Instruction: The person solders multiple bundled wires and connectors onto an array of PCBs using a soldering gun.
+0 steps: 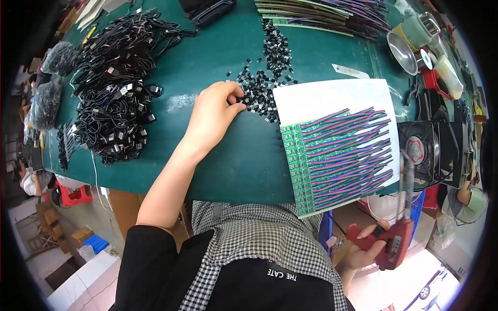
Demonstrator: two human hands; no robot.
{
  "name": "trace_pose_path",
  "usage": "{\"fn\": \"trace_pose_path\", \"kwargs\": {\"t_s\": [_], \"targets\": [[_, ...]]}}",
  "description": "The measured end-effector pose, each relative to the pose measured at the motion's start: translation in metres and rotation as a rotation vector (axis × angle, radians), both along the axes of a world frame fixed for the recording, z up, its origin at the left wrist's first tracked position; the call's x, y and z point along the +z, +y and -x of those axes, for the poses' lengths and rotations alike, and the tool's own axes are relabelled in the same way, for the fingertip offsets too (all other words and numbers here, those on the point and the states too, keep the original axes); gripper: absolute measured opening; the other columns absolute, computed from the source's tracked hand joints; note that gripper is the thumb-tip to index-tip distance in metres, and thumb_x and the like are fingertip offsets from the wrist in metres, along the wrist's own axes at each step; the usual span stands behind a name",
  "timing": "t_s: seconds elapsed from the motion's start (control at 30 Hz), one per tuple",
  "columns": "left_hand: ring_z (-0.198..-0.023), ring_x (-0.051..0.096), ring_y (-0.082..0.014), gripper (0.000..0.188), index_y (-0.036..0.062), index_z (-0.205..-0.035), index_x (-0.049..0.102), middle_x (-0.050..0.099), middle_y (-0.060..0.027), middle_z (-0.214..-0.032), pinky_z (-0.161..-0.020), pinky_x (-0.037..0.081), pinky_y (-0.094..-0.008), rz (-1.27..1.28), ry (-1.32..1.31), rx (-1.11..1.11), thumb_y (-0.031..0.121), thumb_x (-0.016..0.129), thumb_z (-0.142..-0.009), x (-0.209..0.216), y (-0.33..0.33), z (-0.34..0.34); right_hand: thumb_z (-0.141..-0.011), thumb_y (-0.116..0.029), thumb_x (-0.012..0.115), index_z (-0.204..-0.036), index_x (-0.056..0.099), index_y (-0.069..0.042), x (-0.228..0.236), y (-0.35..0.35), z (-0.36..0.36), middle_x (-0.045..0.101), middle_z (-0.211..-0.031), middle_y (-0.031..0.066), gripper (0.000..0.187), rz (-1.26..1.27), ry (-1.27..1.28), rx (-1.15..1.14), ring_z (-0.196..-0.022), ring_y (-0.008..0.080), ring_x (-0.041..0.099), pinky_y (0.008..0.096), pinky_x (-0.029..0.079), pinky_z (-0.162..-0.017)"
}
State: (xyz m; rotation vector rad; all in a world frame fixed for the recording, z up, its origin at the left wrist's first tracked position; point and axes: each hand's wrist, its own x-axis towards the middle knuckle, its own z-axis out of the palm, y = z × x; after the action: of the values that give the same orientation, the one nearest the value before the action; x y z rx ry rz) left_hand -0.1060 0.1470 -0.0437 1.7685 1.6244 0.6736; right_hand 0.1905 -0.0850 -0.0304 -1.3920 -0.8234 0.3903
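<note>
My left hand (212, 111) reaches over the green table, thumb and fingertips pinched together at the left edge of a pile of small black connectors (259, 93) with metal pins. Whatever lies between the fingertips is too small to make out. Low at the right, beyond the table's front edge, my right hand (365, 251) grips a red soldering gun (398, 243) by its handle, its barrel pointing up. Between the hands lies a panel of green circuit boards (295, 166) with rows of multicoloured wires (347, 160), resting on a white sheet (332, 96) and reaching past the table edge.
Bundled black cables (114, 98) cover the left of the table. More wired boards (321, 15) are stacked at the far side. A metal dish (402, 53), a flat blade-like strip (350, 71) and a black fan (420, 150) stand or lie at the right.
</note>
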Motion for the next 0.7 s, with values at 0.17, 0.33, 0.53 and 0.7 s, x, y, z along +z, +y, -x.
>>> {"fn": "trace_pose_path", "kwargs": {"t_s": [0.17, 0.33, 0.53, 0.7], "targets": [[-0.068, 0.057, -0.0198, 0.013, -0.0023, -0.086, 0.060, 0.057, -0.0106, -0.075, -0.061, 0.045, -0.0303, -0.203, 0.174, -0.210, 0.000, 0.065, -0.073, -0.001, 0.006, 0.011, -0.081, -0.044, 0.059, -0.113, 0.039, 0.000, -0.002, -0.008, 0.026, 0.050, -0.105, 0.0134, 0.058, 0.167, 0.192, 0.134, -0.060, 0.0167, 0.053, 0.0285, 0.043, -0.051], [-0.073, 0.058, -0.0281, 0.013, -0.0022, -0.089, 0.061, 0.058, -0.0144, -0.079, -0.067, 0.046, -0.0346, -0.167, 0.114, -0.223, 0.003, 0.061, -0.077, 0.005, -0.001, 0.021, -0.081, -0.048, 0.058, -0.114, 0.037, 0.001, -0.006, -0.011, 0.025, 0.050, -0.106, 0.0123, 0.062, 0.234, 0.205, 0.360, -0.059, 0.0150, 0.052, 0.0279, 0.046, -0.050], [-0.067, 0.059, -0.0146, 0.015, -0.0051, -0.093, 0.061, 0.059, -0.0096, -0.079, -0.064, 0.047, -0.0253, -0.064, 0.005, -0.104, -0.002, 0.059, -0.079, 0.001, -0.011, 0.028, -0.082, -0.047, 0.059, -0.112, 0.040, 0.002, 0.001, -0.001, 0.029, 0.052, -0.102, 0.0133, 0.061, 0.239, 0.192, 0.373, -0.056, 0.0146, 0.052, 0.0235, 0.039, -0.047], [-0.072, 0.059, -0.0114, 0.007, -0.0043, -0.086, 0.060, 0.061, -0.0066, -0.083, -0.068, 0.048, -0.0243, 0.217, -0.234, 0.015, -0.001, 0.059, -0.079, 0.003, -0.023, 0.020, -0.081, -0.047, 0.060, -0.111, 0.041, 0.003, 0.001, -0.002, 0.026, 0.052, -0.103, 0.0139, 0.062, 0.237, 0.219, 0.375, -0.056, 0.0143, 0.053, 0.0240, 0.039, -0.048]]}}
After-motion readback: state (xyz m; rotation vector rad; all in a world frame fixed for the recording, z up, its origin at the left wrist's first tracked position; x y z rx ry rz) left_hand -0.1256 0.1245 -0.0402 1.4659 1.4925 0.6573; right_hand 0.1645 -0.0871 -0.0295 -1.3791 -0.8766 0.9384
